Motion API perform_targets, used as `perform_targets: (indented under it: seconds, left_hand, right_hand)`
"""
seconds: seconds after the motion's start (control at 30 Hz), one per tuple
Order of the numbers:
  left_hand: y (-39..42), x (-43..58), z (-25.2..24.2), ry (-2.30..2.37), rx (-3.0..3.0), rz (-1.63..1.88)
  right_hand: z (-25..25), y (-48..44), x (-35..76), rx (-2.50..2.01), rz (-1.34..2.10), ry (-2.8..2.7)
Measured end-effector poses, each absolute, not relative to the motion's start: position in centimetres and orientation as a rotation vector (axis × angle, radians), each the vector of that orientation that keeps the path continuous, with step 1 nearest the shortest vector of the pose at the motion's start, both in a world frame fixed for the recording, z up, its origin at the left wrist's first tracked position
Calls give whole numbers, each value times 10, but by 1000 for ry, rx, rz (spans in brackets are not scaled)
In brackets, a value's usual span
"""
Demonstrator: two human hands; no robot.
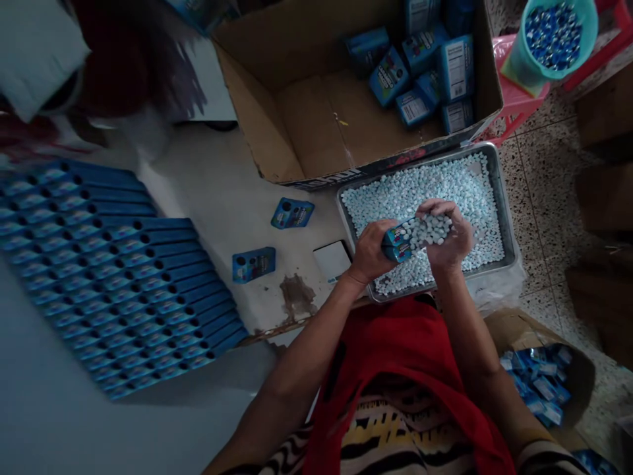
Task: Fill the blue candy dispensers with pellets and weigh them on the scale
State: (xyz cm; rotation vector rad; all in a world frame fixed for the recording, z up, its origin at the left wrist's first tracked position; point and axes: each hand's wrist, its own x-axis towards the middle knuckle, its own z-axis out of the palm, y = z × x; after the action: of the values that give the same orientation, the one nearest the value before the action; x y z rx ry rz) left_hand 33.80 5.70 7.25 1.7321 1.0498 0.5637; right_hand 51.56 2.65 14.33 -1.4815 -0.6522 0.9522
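Note:
My left hand (372, 253) is closed around two small blue printed boxes (398, 243), held side by side with their ends towards my right hand. My right hand (453, 239) is cupped around a heap of small white candy pellets (431, 229), which reaches to the ends of the boxes. Some pellets lie against the upper box. Both hands are above a metal tray (509, 247) spread with many more pale pellets. Left of the tray, two blue boxes (254, 264) lie on the table, near a small white flat device (332, 262).
A large open carton (316, 125) with several blue boxes stands behind the tray. Stacked blue boxes (123, 264) fill the left side. A turquoise bucket (524, 56) of blue wrapped pieces sits on a pink stool (514, 109). Another carton (578, 376) with blue packs is at lower right.

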Motion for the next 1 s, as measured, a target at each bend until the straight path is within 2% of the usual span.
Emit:
perform_targets:
  seconds: [0.23,0.4,0.53,0.7,0.83,1.0]
  left_hand:
    - [47,345,54,918,2047,750]
    - [49,356,43,878,2109,838]
    - [58,352,35,840,2029,880]
    - [58,330,38,892,1974,808]
    - [54,301,51,984,1942,702]
    - [58,279,58,1234,2053,534]
  right_hand:
    - [142,20,512,-1195,895,-693]
    - [133,-2,528,-1181,918,-729]
    - [87,-14,591,-1525,681,-645]
    - [-3,4,670,-2135,255,-964]
    - [-40,30,656,-2227,230,-1012]
    - [-42,36,601,-2078,346,-617]
